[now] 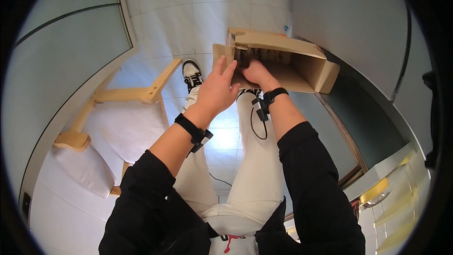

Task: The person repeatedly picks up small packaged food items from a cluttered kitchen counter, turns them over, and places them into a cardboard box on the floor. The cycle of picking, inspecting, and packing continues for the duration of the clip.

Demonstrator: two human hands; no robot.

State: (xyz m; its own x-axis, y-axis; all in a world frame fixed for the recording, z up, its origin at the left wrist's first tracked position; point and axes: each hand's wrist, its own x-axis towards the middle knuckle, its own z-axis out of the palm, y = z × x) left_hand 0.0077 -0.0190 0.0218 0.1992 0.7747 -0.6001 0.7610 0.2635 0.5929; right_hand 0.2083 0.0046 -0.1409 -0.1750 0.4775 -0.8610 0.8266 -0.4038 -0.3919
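Note:
An open cardboard box (300,81) stands on the floor in front of me, its flaps folded outward. My right hand (256,73) reaches into its left end, fingers bent downward around or against something dark that I cannot make out. Whether those fingers grip it is hidden. My left hand (217,86) is at the box's left flap (223,52), fingers spread, the fingertips over or touching the flap. Nothing shows in the left palm. Brownish, rough-looking contents (272,55) line the box's far inner side.
A wooden chair with a pale padded seat (131,127) stands to my left, by a frosted glass door panel (78,42). Grey panels (347,24) rise behind the box on the right. A yellow-lidded jar (375,193) is at lower right. Tiled floor (223,17) lies ahead.

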